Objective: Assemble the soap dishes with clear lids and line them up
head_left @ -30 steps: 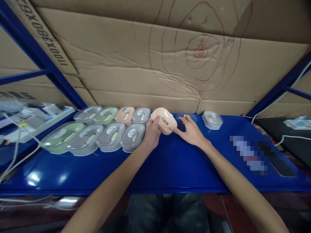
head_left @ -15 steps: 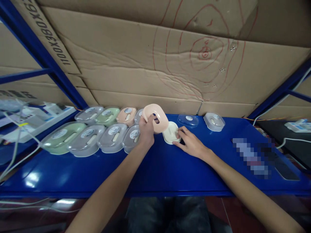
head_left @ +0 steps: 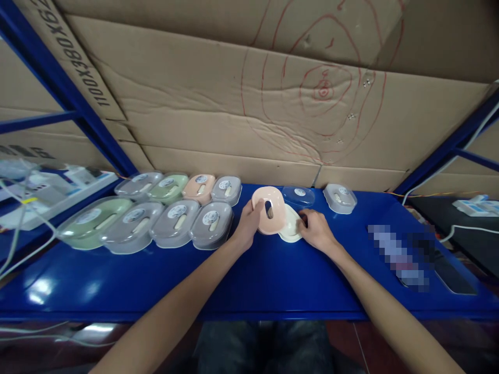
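Observation:
My left hand (head_left: 248, 224) is closed on the left edge of a peach rounded plastic piece (head_left: 276, 215) with an oblong slot in its middle. This piece is held raised and partly covers a shallow cream plastic tray (head_left: 291, 231). My right hand (head_left: 317, 229) grips the tray's right edge with its fingers curled; the fingertips are partly hidden. Whether the two pieces touch, I cannot tell. Behind them a clear plastic lid (head_left: 299, 196) with a round label lies on the blue table (head_left: 273, 280).
Lidded plastic boxes in grey (head_left: 212, 226), green (head_left: 93, 223) and peach (head_left: 198, 189) stand in two rows on the left. One more grey box (head_left: 340, 198) sits at the back right. A blurred-out item (head_left: 401, 262) and a dark flat object (head_left: 454, 272) lie on the right. Cardboard (head_left: 187, 104) rises behind.
My left hand has lowered the peach piece and brought it right, over more of the cream tray. My right hand's fingers have curled more around the tray's right edge.

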### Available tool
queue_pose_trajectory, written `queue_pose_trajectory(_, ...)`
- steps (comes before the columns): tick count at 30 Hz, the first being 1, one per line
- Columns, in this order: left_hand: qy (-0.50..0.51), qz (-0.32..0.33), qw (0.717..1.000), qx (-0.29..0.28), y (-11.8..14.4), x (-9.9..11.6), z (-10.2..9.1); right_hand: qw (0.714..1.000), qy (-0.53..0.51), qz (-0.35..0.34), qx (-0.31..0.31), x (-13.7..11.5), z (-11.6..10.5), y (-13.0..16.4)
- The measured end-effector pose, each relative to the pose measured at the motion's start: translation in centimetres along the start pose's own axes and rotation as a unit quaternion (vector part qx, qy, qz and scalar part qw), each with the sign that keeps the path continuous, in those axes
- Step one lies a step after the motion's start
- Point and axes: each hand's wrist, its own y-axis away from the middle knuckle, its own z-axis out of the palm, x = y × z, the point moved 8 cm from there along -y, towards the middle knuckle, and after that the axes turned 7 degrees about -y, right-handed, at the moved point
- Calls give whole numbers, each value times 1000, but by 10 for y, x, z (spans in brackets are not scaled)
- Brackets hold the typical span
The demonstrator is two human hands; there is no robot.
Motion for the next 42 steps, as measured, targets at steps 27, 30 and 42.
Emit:
queue_pose_trajectory(27, -131, 102, 985, 43, 16, 11, 8, 784, -608, 99, -74, -41, 32, 19)
queue_pose_trajectory(30, -79, 57, 995, 2, 14, 5, 14, 796, -593, 99, -71, -37, 36, 18)
queue_pose_trajectory(42, 83, -106, 990, 39, 4, -9, -2, 990, 19, -118, 79, 8, -14, -19)
